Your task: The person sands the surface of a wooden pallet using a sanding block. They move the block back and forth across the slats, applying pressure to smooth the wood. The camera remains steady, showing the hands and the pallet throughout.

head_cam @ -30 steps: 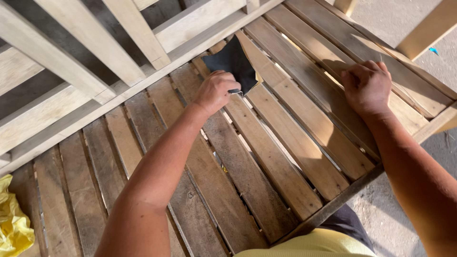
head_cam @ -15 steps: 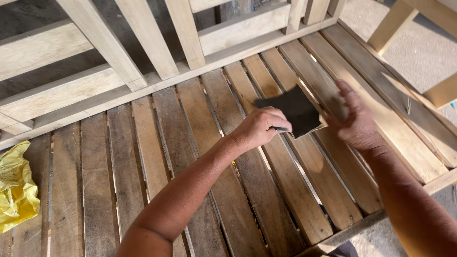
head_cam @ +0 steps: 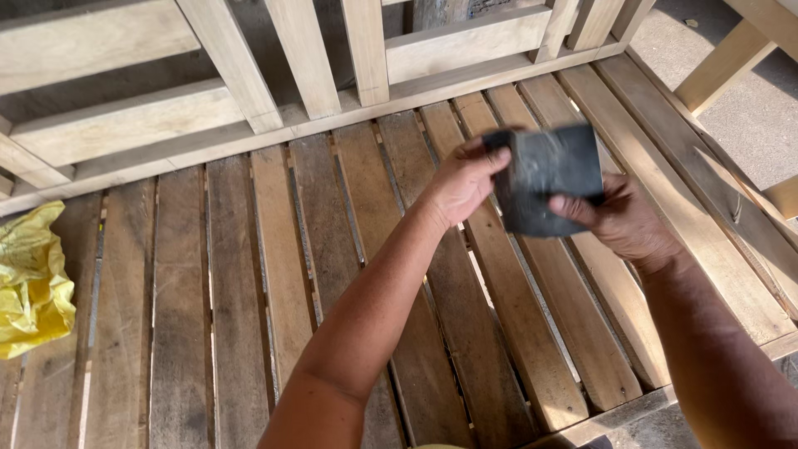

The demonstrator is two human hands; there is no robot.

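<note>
The dark sheet [head_cam: 544,179] is a roughly square, charcoal-grey piece with a dull, grainy face and lighter scuffed patches; it is blurred, so its finer texture cannot be made out. It is held up in the air above the wooden slats [head_cam: 291,274], clear of them, with its flat face turned toward the camera. The left hand [head_cam: 461,183] pinches the sheet's left edge near the upper corner, fingers curled closed on it, the wrist bent slightly and the forearm running down and away from the grip toward the lower middle of the view. The right hand [head_cam: 619,220] clamps the sheet's lower right side, its thumb lying across the front face and the other fingers tucked behind, out of sight; that forearm slants down to the lower right. Beyond the grip, past the sheet's top edge, stands the pale wooden backrest frame [head_cam: 307,58] with its upright bars. Well off to the left of both hands, a crumpled yellow plastic bag [head_cam: 33,283] lies on the slats.
</note>
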